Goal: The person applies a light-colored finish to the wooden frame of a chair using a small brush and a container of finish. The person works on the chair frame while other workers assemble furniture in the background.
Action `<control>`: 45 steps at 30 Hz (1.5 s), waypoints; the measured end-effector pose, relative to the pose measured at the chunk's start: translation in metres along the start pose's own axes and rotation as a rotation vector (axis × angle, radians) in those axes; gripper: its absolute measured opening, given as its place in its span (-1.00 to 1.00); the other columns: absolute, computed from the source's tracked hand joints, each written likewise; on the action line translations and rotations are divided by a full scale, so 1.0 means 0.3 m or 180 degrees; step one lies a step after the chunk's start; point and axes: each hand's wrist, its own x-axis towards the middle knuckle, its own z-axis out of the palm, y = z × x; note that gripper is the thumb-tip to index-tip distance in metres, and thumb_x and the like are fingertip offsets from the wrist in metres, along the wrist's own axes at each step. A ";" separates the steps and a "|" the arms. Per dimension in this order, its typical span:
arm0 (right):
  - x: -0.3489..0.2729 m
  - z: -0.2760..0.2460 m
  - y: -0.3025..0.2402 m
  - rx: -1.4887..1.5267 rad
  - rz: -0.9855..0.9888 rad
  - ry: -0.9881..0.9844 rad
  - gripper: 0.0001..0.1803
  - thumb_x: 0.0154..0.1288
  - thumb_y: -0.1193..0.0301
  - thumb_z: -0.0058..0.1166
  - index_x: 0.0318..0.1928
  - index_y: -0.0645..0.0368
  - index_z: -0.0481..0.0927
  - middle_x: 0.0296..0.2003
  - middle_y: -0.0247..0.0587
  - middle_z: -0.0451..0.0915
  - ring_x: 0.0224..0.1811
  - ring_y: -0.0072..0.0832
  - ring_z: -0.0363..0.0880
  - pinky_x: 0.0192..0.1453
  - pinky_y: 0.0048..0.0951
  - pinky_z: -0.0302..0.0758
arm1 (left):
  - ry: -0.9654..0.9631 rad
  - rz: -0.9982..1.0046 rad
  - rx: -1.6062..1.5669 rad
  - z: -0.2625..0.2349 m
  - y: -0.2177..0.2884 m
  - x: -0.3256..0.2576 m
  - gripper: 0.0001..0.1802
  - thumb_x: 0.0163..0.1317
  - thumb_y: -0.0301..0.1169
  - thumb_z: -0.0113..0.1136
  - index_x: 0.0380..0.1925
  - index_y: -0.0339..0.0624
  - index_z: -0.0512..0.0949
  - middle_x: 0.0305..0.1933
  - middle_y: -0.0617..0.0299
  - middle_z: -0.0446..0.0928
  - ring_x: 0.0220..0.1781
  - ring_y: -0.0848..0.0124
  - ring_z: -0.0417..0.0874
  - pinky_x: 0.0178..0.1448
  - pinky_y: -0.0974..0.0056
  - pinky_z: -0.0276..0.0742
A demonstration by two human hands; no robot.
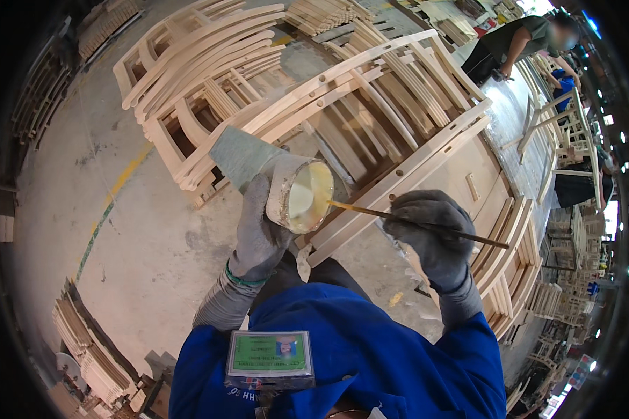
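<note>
Gloved in grey, my left hand (256,222) is wrapped round a crusted cup (284,187) tilted toward me. Pale yellowish-white liquid, which looks like glue, shows inside the cup. A flat grey-green piece (241,155) sticks out behind the cup; whether my left hand holds it too is hidden. My right hand (435,234), in a grey glove, is closed on a thin wooden stick (370,211). The stick's yellowish tip is at the cup's mouth. Just beyond both hands is a pale wooden chair-back frame (426,167) with round holes along its rail.
Stacked curved wooden frames (210,77) stand ahead on the left. More wooden parts (514,244) lie to the right. A person (517,42) bends over a shiny table (514,122) at the far right. Wooden pieces (94,342) are piled at lower left on the concrete floor (140,244).
</note>
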 end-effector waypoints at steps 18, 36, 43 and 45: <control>-0.290 -0.157 0.159 0.2090 0.0291 -0.0447 -0.88 0.15 0.49 0.16 -0.37 0.32 0.58 -0.23 0.17 0.55 0.01 0.00 0.50 -0.01 -0.05 0.49 | 0.1345 0.1556 0.2881 0.303 -0.149 -0.058 0.01 -0.07 -0.29 0.42 0.24 -0.37 -0.05 0.19 -0.02 0.16 0.23 0.17 0.24 0.30 0.16 0.17; -0.284 -0.209 0.279 0.3201 0.0653 0.0880 -0.80 0.11 0.68 0.08 -0.28 0.33 0.35 -0.21 0.18 0.53 -0.12 -0.12 0.58 -0.03 -0.13 0.58 | 0.0699 0.1266 0.2318 0.423 -0.166 -0.047 0.08 -0.10 -0.29 0.45 0.28 -0.28 -0.12 0.22 -0.02 0.12 0.24 0.20 0.25 0.28 0.18 0.25; -0.103 -0.417 0.516 0.1340 0.1081 0.0493 -0.82 0.18 0.57 0.07 -0.19 0.37 0.49 -0.30 -0.10 0.61 -0.25 -0.48 0.60 -0.09 -0.51 0.54 | 0.1243 0.0999 0.1918 0.389 -0.226 -0.096 -0.05 -0.07 -0.40 0.42 0.22 -0.33 -0.02 0.17 -0.01 0.18 0.10 0.26 0.33 0.16 0.22 0.34; -0.117 -0.434 0.693 0.1459 0.1157 0.0467 -0.84 0.22 0.53 0.06 -0.22 0.38 0.50 -0.32 -0.11 0.61 -0.28 -0.49 0.60 -0.15 -0.53 0.54 | 0.1281 0.0931 0.2216 0.365 -0.243 -0.142 0.01 -0.07 -0.47 0.39 0.26 -0.29 -0.13 0.22 -0.04 0.15 0.21 0.18 0.30 0.22 0.12 0.38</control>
